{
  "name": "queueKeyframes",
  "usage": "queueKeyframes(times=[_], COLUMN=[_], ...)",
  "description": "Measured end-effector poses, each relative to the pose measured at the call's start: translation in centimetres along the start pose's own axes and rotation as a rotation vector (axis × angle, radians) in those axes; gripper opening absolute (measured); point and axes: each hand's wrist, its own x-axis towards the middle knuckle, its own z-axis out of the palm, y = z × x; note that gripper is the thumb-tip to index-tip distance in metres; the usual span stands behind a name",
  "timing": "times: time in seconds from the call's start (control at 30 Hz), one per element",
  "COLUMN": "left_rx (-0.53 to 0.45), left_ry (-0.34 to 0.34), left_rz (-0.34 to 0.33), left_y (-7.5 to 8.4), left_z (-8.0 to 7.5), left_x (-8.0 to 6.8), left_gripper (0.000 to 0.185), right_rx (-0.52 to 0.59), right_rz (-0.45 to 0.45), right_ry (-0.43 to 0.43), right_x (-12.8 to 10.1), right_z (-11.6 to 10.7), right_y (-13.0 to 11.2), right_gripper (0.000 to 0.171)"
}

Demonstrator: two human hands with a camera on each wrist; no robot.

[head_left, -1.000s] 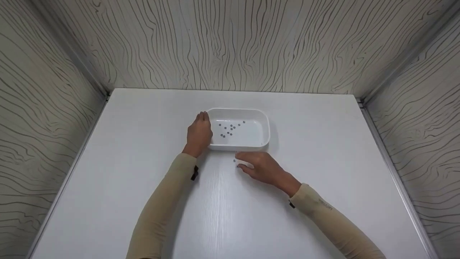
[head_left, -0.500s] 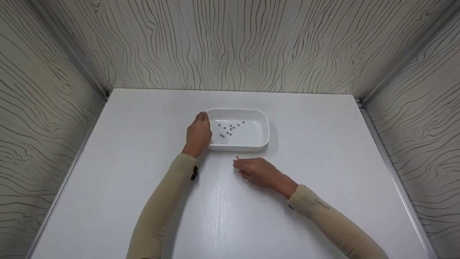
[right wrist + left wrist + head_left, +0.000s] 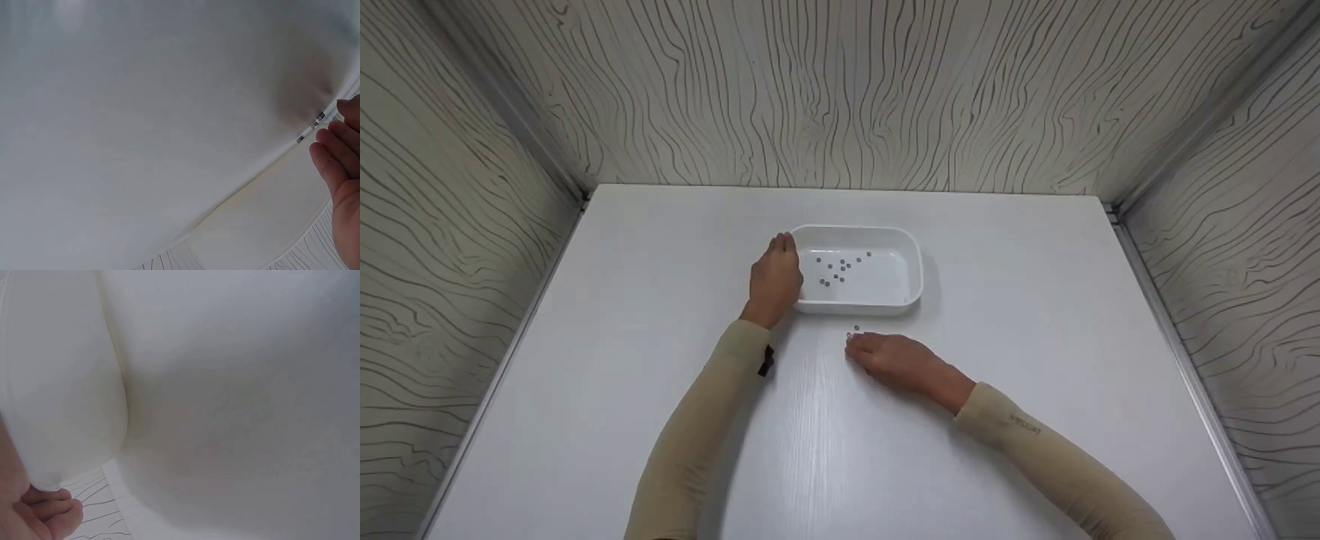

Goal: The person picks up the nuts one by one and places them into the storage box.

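Observation:
A white tray [image 3: 917,264] sits mid-table with several small grey metal pieces [image 3: 840,267] inside. My left hand [image 3: 776,277] grips its left wall, fingers wrapped to the far corner; the left wrist view shows the tray wall [image 3: 62,382] close up with fingertips [image 3: 52,513] below it. In front of the tray my right hand [image 3: 861,349] lies flat on the table with its fingers straight. A loose small metal piece [image 3: 856,328] lies just beyond the fingertips. In the right wrist view, two such pieces [image 3: 319,117] lie beside the fingers [image 3: 332,163].
The white table [image 3: 660,247] is closed in by patterned walls [image 3: 840,90] at the back, left and right. Metal rails run along the table's left and right edges.
My right hand has drawn slightly back toward me and settled flatter, leaving the loose piece uncovered ahead of its fingertips. Left hand and tray have not moved.

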Motion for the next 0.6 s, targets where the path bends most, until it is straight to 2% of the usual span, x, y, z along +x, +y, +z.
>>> queueKeyframes(times=[0.13,0.33,0.5,0.6], left_rx=[-0.008,-0.005,-0.016,-0.022], left_ry=[-0.001,0.020,0.013,0.006], left_rz=[-0.003,0.008,0.004,0.003], left_y=[0.00,-0.07,-0.11,-0.11], left_z=[-0.10,-0.21,-0.06,-0.06], left_x=[-0.10,0.02,0.00,-0.04], left_gripper=[0.051,0.049,0.049,0.049], right_rx=[-0.092,-0.125,-0.122,-0.115], right_rz=[-0.052,-0.097,-0.123,-0.136], right_ry=[-0.074,-0.142,-0.153,-0.131], right_x=[-0.22,-0.11,-0.01,0.06], right_z=[-0.02,-0.42,-0.65,-0.68], right_y=[0.08,0.41,0.67,0.86], right_gripper=[0.034,0.039,0.038,0.036])
